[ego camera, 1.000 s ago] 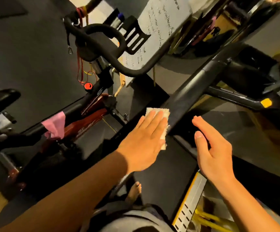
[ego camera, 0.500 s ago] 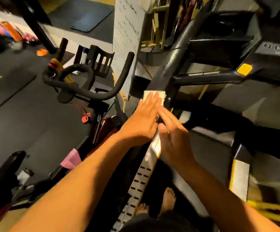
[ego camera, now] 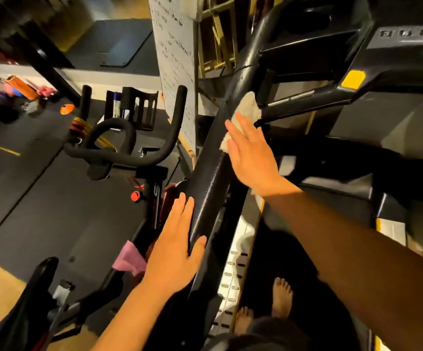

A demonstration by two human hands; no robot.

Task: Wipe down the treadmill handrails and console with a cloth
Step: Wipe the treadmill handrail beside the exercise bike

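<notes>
head: right hand (ego camera: 253, 155) presses cloth (ego camera: 249, 106) on rail (ego camera: 210, 173), whiteboard (ego camera: 177, 59) scrawl unreadable.

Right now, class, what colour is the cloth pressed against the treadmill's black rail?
The cloth is off-white, almost cream; the head view shows it best.

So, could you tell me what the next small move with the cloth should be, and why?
Probably slide the right hand and cloth up the bar toward the console. The flat hand presses the cloth mid-bar, the bar runs on above it, and the left hand rests lower down on the bar.
</notes>
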